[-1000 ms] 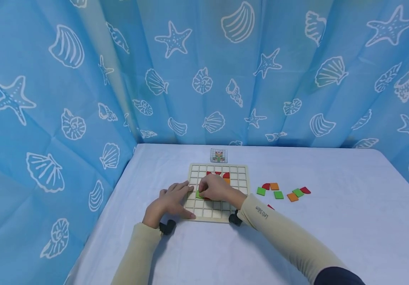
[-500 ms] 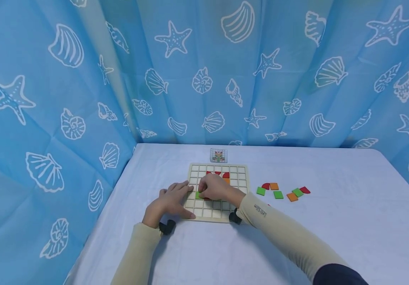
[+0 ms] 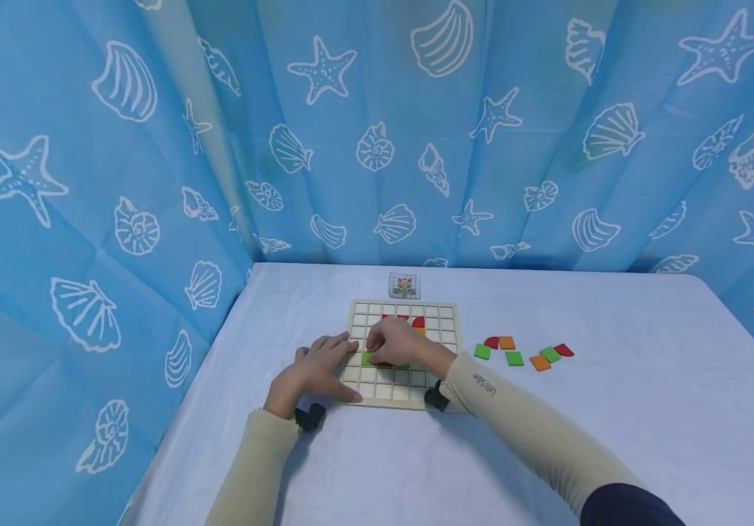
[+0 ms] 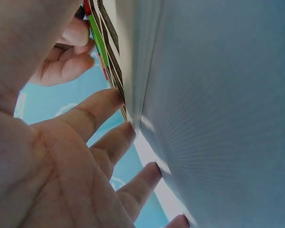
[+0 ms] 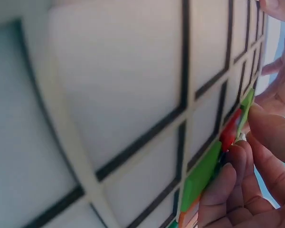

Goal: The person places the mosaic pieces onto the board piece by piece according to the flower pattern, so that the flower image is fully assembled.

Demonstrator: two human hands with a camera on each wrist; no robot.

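A pale grid board [image 3: 444,358] lies on the table. My left hand [image 3: 314,371] is spread along its left edge; in the left wrist view, fingertips [image 4: 115,97] touch the rim. Over the board's middle, my right hand [image 3: 400,342] has curled fingers, with thumb and fingertip pinching a square green tile [image 3: 367,359] in the left part of the grid. In the right wrist view the thumb meets that green tile [image 5: 247,100], beside a red tile [image 5: 230,128] and another green tile [image 5: 202,175]. Red tiles [image 3: 419,321] sit higher on the board; the hand hides part of the pattern.
Loose green, orange and red tiles [image 3: 514,359] lie right of the board. A small pattern card [image 3: 404,286] lies behind it. A blue shell-print curtain [image 3: 377,183] hangs behind and left of the white-covered table [image 3: 646,380].
Both hands stay nearly where they were. The right forearm has shifted slightly, and a red piece seen beside it earlier is now hidden. The head view has moved a little.
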